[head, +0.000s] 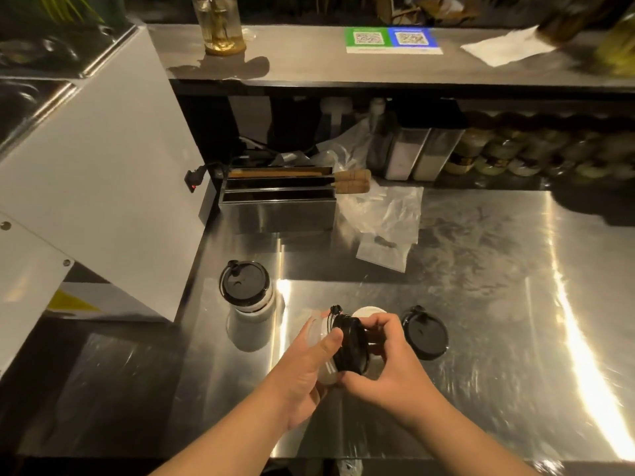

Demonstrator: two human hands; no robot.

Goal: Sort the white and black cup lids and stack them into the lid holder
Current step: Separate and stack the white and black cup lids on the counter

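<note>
Sorting step: left hand (302, 369) grips white lids (318, 333); right hand (385, 359) grips black lids (350, 345), splitting them. Next: set each colour apart on the worktop (481, 304).

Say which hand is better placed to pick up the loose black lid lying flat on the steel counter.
The right hand. The flat black plastic lid lies just beyond its knuckles, while the left hand is farther away, gripping the lid stack both hands hold.
</note>
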